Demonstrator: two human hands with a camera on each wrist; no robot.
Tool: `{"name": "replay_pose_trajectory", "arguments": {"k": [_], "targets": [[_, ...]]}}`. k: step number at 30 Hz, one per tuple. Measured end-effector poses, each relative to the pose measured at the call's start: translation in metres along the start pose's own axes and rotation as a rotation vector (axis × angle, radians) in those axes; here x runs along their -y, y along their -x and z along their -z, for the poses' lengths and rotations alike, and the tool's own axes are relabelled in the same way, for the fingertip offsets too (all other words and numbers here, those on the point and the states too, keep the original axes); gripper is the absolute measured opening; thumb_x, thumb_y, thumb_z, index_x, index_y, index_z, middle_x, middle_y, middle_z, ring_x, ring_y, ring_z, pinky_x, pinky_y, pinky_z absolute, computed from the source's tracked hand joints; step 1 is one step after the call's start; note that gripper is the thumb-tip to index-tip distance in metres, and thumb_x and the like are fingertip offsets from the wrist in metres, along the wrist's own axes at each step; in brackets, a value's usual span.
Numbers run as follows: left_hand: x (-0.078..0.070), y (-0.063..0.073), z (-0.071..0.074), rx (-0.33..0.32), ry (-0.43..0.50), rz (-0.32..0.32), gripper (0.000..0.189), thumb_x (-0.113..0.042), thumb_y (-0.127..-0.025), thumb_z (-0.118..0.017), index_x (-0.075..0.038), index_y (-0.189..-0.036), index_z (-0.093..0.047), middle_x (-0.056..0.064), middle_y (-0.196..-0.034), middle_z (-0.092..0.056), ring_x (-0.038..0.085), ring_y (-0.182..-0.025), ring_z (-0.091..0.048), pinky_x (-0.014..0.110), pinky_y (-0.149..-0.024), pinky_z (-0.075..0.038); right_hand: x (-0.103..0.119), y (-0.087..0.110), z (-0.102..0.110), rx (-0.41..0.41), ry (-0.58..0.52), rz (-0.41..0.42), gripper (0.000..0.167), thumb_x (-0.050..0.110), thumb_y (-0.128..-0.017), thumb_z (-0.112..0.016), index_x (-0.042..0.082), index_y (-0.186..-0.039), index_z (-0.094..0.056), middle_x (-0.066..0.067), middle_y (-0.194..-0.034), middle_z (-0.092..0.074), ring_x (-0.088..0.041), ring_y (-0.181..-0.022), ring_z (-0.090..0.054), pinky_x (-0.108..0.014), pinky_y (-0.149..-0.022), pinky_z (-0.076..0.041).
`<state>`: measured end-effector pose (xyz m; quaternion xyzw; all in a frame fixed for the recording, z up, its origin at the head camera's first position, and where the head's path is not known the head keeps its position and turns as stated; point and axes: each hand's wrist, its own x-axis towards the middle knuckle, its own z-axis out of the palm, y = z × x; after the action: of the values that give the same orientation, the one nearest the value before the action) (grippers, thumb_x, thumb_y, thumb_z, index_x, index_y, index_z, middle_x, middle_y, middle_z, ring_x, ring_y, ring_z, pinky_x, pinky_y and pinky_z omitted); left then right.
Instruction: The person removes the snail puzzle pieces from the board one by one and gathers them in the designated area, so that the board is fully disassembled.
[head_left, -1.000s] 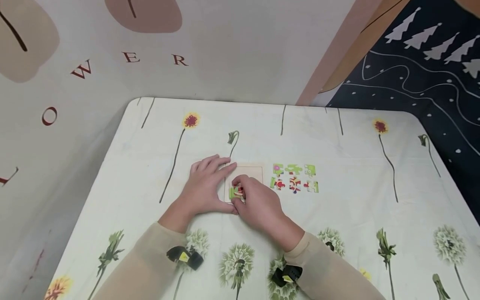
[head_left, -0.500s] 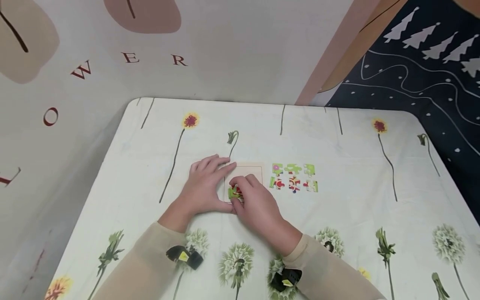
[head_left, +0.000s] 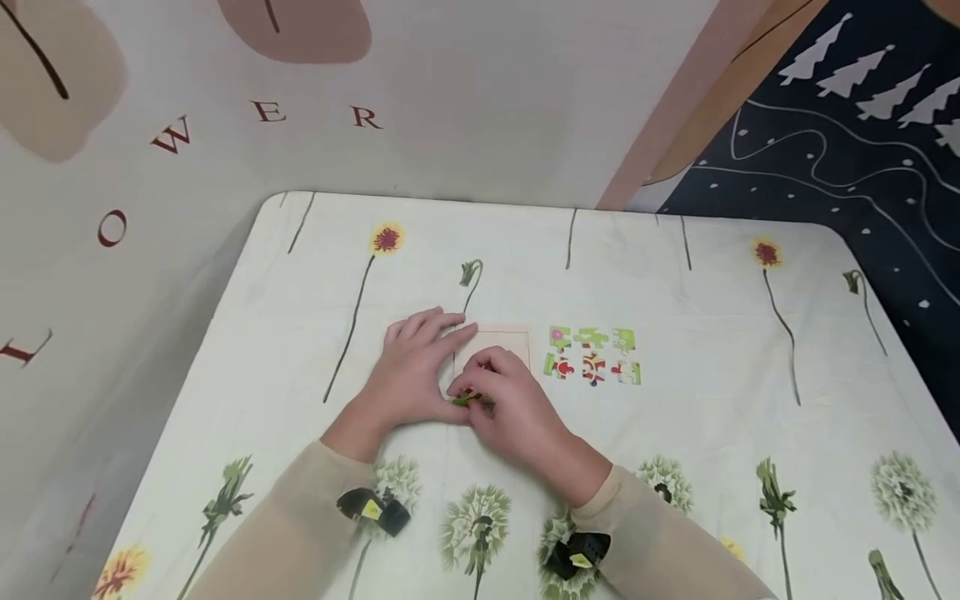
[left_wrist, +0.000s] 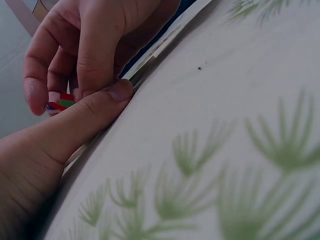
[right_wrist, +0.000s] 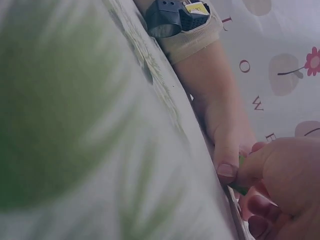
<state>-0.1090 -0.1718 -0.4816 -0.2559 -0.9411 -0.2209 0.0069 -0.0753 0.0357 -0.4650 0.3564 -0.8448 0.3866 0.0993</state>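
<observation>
A thin, pale puzzle board lies on the tablecloth between the two hands. My left hand rests along its left side with fingers spread and thumb stretched along the near edge. Over the board's near left part, my right hand pinches a small green and red puzzle piece between thumb and fingers. The piece is tilted up, and fingers cover most of it. In the left wrist view, red and green parts of the puzzle piece show behind the left thumb.
To the right of the board, several puzzle pieces lie in two rows, green, red and white. The white tablecloth is printed with flowers and dandelions. Beyond the table's far edge stands a pale wall with letters.
The puzzle piece lay nearly flat on the board before; now it is tipped up in my right fingers, which have shifted slightly toward the near left corner. The left hand stays put.
</observation>
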Motion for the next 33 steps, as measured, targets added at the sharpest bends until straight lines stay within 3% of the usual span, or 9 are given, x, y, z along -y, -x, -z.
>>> {"name": "replay_pose_trajectory", "arguments": {"k": [8, 13, 20, 28, 33], "targets": [[0.000, 0.000, 0.000, 0.028, -0.007, 0.018, 0.123, -0.080, -0.059, -0.087, -0.021, -0.160, -0.052, 0.001, -0.165, -0.041, 0.034, -0.156, -0.025, 0.061, -0.116, -0.023, -0.005, 0.003, 0.008, 0.101, 0.129, 0.074, 0.035, 0.003, -0.084, -0.086, 0.020, -0.114, -0.084, 0.008, -0.104, -0.077, -0.015, -0.096, -0.065, -0.037, -0.085, -0.047], [0.000, 0.001, 0.000, 0.027, -0.009, 0.013, 0.125, -0.087, -0.058, -0.083, -0.022, -0.160, -0.052, 0.001, -0.165, -0.042, 0.034, -0.156, -0.026, 0.061, -0.115, -0.024, -0.011, 0.008, 0.013, 0.045, 0.154, 0.090, 0.040, 0.005, -0.079, -0.088, 0.016, -0.117, -0.084, 0.007, -0.104, -0.078, -0.015, -0.096, -0.066, -0.039, -0.084, -0.047], [0.000, -0.002, 0.000, 0.032, -0.020, 0.006, 0.128, -0.090, -0.057, -0.081, -0.021, -0.161, -0.051, 0.002, -0.166, -0.041, 0.035, -0.156, -0.025, 0.060, -0.116, -0.024, -0.023, 0.021, 0.033, -0.056, 0.152, 0.081, 0.030, 0.022, -0.085, -0.087, 0.018, -0.114, -0.084, 0.007, -0.111, -0.080, -0.014, -0.099, -0.070, -0.047, -0.094, -0.042], [0.000, -0.004, 0.001, 0.038, -0.020, 0.014, 0.129, -0.090, -0.057, -0.082, -0.022, -0.162, -0.050, 0.002, -0.166, -0.041, 0.034, -0.156, -0.025, 0.061, -0.116, -0.024, -0.043, 0.049, 0.065, -0.054, 0.089, -0.011, 0.026, 0.025, -0.086, -0.088, 0.019, -0.110, -0.081, 0.007, -0.113, -0.078, -0.018, -0.107, -0.068, -0.047, -0.099, -0.039], [0.000, -0.003, 0.002, 0.039, -0.007, 0.024, 0.129, -0.087, -0.056, -0.085, -0.022, -0.162, -0.050, 0.001, -0.166, -0.042, 0.034, -0.156, -0.025, 0.061, -0.116, -0.023, -0.055, 0.066, 0.080, -0.046, 0.101, 0.003, 0.020, 0.022, -0.086, -0.087, 0.021, -0.104, -0.080, 0.009, -0.109, -0.078, -0.020, -0.106, -0.065, -0.051, -0.098, -0.034]]}}
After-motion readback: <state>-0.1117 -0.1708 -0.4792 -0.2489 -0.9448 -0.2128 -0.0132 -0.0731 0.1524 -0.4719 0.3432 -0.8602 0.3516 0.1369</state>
